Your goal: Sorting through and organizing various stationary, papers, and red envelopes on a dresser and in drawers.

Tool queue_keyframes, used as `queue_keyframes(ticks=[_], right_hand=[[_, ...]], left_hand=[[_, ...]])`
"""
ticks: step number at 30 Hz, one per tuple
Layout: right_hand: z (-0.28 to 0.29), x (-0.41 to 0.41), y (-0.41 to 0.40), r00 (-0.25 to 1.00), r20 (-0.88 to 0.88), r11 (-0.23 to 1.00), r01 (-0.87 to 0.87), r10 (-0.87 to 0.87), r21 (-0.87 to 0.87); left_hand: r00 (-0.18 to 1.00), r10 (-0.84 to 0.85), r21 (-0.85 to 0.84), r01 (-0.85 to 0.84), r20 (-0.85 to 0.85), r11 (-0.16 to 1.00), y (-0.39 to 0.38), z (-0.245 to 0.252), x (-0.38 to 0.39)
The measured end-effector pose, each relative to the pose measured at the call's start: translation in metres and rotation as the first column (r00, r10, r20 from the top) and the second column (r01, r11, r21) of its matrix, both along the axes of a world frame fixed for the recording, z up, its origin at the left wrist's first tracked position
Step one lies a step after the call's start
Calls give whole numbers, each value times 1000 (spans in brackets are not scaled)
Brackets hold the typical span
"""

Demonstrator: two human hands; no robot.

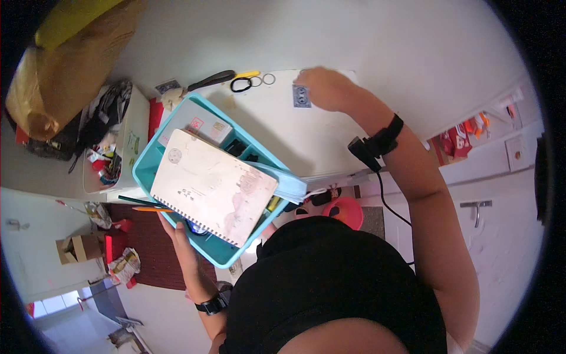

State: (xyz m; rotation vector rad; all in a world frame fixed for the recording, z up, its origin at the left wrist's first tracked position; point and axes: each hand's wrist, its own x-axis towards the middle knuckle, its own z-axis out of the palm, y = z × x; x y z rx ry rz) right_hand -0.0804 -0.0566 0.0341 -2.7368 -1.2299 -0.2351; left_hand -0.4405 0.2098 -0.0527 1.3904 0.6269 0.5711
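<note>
My left hand (182, 236) supports a turquoise plastic basket (215, 262) by its near left side, tilted in front of my body. Inside it, a spiral-bound notebook (212, 183) with a stained cover lies over a white box (194, 121). A light-blue pleated packet (283, 183), perhaps face masks, pokes out at the right, while an orange pencil (152, 209) juts over the left rim. My right hand (327, 88) is at the far part of the white tabletop (265, 119), fingers curled down beside a blue patterned card (302, 96). Its fingertips are hidden, so whether it grips the card is unclear.
Along the wall lie a black-handled tool (212, 80), a black hair tie (241, 84) and metal rings (269, 79). A white bin (132, 150) full of odds and ends stands left, below a brown bag (84, 66). A pink basin (347, 212) sits on the floor.
</note>
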Motion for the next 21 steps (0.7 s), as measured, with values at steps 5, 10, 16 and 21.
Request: queue_keyframes(ticks=[5,10,16,21], right_hand=[[-9,14,66,975,-221,869,-85,-29,-488],[-39,41,115,981,17,980,-194,195,-50],[-40,55,138,946,102,937,-282,307,-204],[-17,62,127,948,-173,943,-295,269,-152]], left_hand=[[983,76,25,-73,-169,997,-8,-3,-16],[982,68,-21,-73,-175,997,-8,-8,-17],[968,69,-17,-75,-243,997,-10,0,-15],[955,48,82,-25,-293,996,-3,-14,-23]])
